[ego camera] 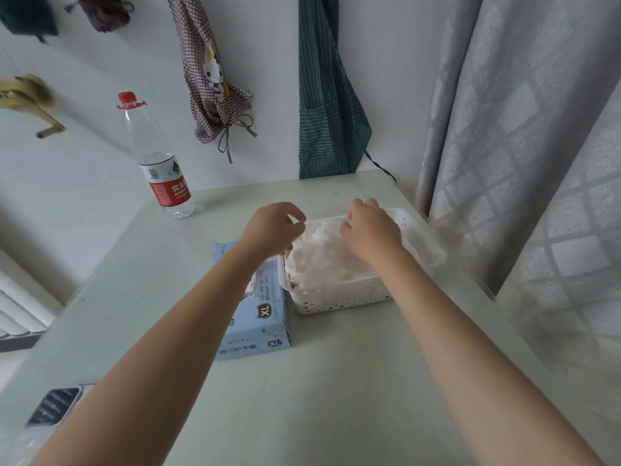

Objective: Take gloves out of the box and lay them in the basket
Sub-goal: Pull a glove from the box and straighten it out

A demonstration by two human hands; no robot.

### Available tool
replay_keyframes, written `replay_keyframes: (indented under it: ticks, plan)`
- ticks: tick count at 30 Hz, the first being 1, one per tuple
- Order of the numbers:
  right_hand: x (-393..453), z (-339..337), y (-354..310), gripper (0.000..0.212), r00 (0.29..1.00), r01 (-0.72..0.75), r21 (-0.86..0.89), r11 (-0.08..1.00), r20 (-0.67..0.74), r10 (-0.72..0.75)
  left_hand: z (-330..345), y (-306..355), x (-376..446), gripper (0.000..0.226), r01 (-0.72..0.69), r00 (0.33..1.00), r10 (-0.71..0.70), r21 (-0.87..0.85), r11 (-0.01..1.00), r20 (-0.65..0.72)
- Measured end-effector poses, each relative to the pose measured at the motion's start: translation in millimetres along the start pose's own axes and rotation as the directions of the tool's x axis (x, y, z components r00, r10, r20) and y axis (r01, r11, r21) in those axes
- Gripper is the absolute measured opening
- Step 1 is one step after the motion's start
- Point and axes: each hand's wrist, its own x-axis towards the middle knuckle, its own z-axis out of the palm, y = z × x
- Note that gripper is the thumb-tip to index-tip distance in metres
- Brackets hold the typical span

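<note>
Judging by the heap, well along: basket [339, 299] filled near to the rim with pale, translucent gloves [322, 260], crumpled and overlapping in a loose mound. Box [258, 317] not yet spent, though: a white tuft of glove showing at the opening, partly behind the left forearm, so more probably left to pull. How many remain inside cannot be told.

Both hands poised over the far half of the basket. Left hand [274, 228] at the basket's left edge, fingers curled, thumb and forefinger close together as if pinching thin film; whether anything is actually held cannot be told, the material being too pale and blurred against the heap. Right hand [369, 227] over the far right part, fingers bent down toward the gloves, touching or just above them; grip likewise unclear. Most likely spreading or settling the latest glove onto the pile.

Gloves flimsy and light-looking, apt to cling and spring back up instead of lying flat.

Box lying flat on the pale green surface [336, 381], touching or just beside the basket's left side, blue, marked XL. Bottle [161, 169] standing well apart at the far left.
</note>
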Motion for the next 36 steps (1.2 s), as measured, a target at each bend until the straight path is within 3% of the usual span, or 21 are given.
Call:
replay_keyframes:
  ticks: [3,7,10,15,18,22,27,29,31,34,36]
  plan:
    - [-8.8,8.7,-45.0,0.011,0.989,0.119,0.239,0.964,0.061,-0.137,-12.7,-35.8,-18.6,0.016,0.062,0.976,-0.058,0.012,0.998,-0.211]
    - [-25.4,29.5,-102.9,0.014,0.945,0.175,0.393,0.903,0.189,-0.265,-20.7,-86.3,-42.2,0.016,0.194,0.946,-0.182,0.019,0.981,-0.269]
    - [-31.2,47.6,-129.6,0.013,0.920,0.207,0.300,0.931,0.266,-0.290,-24.4,-105.9,-54.6,0.018,0.190,0.944,-0.188,-0.018,0.982,-0.269]
    - [-33.8,61.8,-145.9,0.017,0.884,0.348,-0.056,0.936,0.351,-0.308,-31.8,-113.8,-63.6,0.025,0.144,0.958,-0.151,-0.044,0.989,-0.243]
    - [-33.0,59.3,-147.8,0.017,0.897,0.350,-0.080,0.933,0.315,-0.309,-33.1,-117.9,-66.6,0.023,0.109,0.971,-0.118,-0.054,0.993,-0.208]
    - [-27.2,42.0,-149.6,0.015,0.947,0.279,0.103,0.955,0.133,-0.292,-37.2,-120.9,-69.3,0.023,0.078,0.977,-0.095,-0.092,0.993,-0.191]
    - [-17.0,13.5,-152.9,0.015,0.973,0.229,0.351,0.908,-0.064,-0.221,-45.8,-110.3,-71.9,0.018,0.007,0.978,-0.036,-0.138,0.990,-0.204]
    - [-14.3,7.4,-150.9,0.016,0.980,0.199,0.426,0.883,-0.068,-0.188,-50.6,-103.8,-72.3,0.015,-0.012,0.972,-0.052,-0.268,0.963,-0.229]
    - [-13.6,2.8,-149.0,0.016,0.988,0.139,0.530,0.836,-0.013,-0.156,-56.1,-96.6,-73.4,0.027,-0.026,0.970,-0.079,-0.422,0.906,-0.230]
    - [-14.3,-4.1,-147.1,0.016,0.989,0.010,0.685,0.728,0.099,-0.107,-62.6,-88.3,-73.9,0.047,-0.063,0.977,-0.035,-0.445,0.893,-0.209]
    - [-14.8,-6.0,-144.6,0.015,0.986,-0.035,0.730,0.682,0.136,-0.096,-66.0,-82.7,-73.7,0.031,-0.048,0.987,-0.025,-0.444,0.895,-0.158]
